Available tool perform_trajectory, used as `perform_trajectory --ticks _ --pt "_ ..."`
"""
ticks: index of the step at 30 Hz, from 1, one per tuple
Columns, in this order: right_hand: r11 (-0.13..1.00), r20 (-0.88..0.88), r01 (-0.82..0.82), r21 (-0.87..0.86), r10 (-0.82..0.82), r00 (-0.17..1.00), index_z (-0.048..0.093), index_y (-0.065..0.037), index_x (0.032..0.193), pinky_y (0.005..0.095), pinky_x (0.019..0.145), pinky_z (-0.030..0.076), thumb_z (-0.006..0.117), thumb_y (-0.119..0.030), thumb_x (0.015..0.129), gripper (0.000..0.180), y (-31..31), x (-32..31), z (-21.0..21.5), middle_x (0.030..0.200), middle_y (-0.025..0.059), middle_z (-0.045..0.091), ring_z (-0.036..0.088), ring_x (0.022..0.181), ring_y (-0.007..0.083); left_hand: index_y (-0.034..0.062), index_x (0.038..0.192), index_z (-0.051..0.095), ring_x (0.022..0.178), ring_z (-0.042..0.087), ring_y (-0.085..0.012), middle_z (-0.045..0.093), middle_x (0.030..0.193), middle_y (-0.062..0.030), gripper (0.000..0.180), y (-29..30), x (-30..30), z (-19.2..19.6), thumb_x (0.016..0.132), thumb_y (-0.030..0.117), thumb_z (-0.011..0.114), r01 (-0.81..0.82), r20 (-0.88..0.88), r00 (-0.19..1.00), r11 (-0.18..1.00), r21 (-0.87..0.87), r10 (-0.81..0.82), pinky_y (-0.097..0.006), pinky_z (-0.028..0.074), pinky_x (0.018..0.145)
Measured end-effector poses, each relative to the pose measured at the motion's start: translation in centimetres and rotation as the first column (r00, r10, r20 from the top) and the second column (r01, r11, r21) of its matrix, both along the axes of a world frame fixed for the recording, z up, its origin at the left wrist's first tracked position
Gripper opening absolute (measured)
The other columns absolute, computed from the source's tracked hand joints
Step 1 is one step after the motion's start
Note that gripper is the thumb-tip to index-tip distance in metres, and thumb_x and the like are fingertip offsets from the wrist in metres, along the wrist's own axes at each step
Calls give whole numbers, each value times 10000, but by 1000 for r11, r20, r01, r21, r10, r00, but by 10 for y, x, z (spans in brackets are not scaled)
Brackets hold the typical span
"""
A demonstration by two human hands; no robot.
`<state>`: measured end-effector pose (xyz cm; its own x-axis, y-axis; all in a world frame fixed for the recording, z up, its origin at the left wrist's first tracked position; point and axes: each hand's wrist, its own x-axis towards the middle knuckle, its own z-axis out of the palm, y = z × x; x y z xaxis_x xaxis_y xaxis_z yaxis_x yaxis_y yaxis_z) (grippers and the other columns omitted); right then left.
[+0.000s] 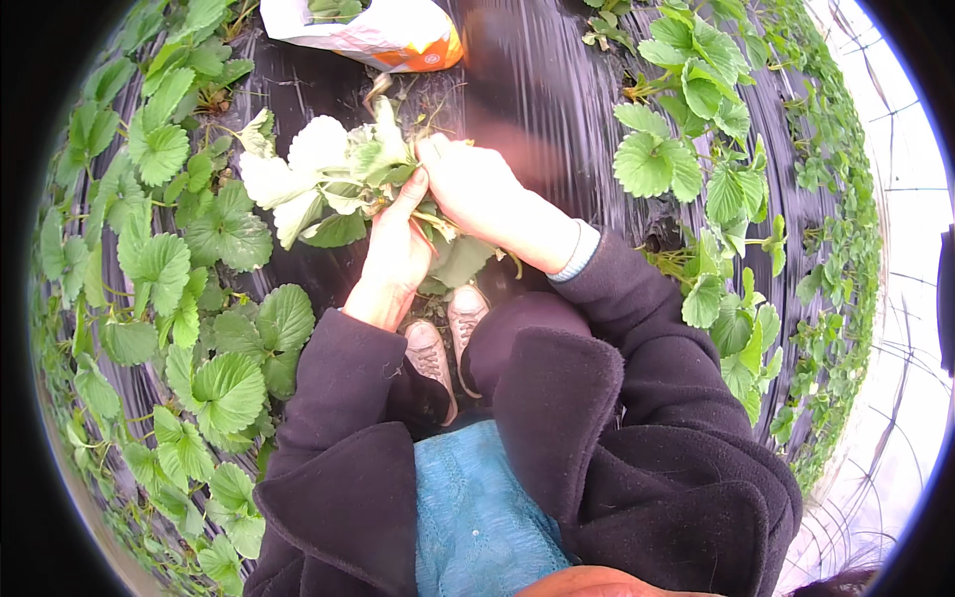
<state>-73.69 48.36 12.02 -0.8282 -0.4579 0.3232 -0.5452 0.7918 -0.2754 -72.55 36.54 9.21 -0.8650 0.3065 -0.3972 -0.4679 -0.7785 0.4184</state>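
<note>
A pale blue knitted top (477,517) and dark sleeves are seen nearest. Beyond, the left hand (393,254) and right hand (477,189) are closed around a bunch of pulled strawberry leaves (328,179). Many rooted plants (229,383) are left on black plastic mulch (567,90); a white-and-orange bag (378,35) lies farthest.

Strawberry plant (338,184): pale, washed-out green leaves with whitish undersides. Around the plant:
- mulch film (567,90), beneath and beyond: glossy black, streaked with grey sheen.
- bag (383,35), above: white with an orange corner.
- neighbouring leaves (224,388), lower left: mid-green, toothed, veined.
- coat sleeves (343,398), below: dark navy-black; pale blue cuff (580,251) on one.
- shoes (448,338), below: dusty pinkish-beige.
- knit garment (477,507), bottom: turquoise blue.
</note>
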Motion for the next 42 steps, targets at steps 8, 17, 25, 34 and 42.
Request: perform_trajectory --ticks 8,17,25,34,42 --pt "957 -143 -128 -259 93 985 470 -29 1138 331 744 473 552 -55 718 428 -7 19 26 1193 171 441 554 906 274 61 1032 471 712 554 -177 556 870 -68 207 -34 -61 63 839 116 525 -327 -283 921 927 -184 269 -318 459 557" --pt "805 206 64 -590 73 976 528 -48 1073 275 678 472 544 40 744 340 42 14 23 1003 119 549 578 725 184 -18 1172 411 920 528 -200 513 1085 -125 556 -45 -316 114 782 313 629 -645 -570 759 474 -599 314 -353 451 817" --pt "775 38 141 -616 -150 988 557 -5 976 270 686 457 553 -25 801 175 98 11 10 856 112 583 571 747 184 -52 1047 519 940 574 -183 580 999 -127 342 -21 -249 49 783 137 626 -516 -625 742 389 -764 -243 -294 459 767" --pt "3 255 296 -955 -502 827 556 52 964 299 727 491 435 -106 880 216 282 -8 15 886 140 614 610 851 210 0 771 534 653 565 -120 603 780 -103 76 -26 62 63 821 52 510 11 -405 770 645 -764 -493 -230 446 576" --pt "611 147 789 -60 -777 612 607 -49 953 364 774 435 615 -317 738 343 300 -36 -20 939 170 611 571 908 316 9 800 572 657 585 -137 609 757 -81 230 -33 107 21 877 214 502 256 -164 873 718 -647 -459 -233 452 574"
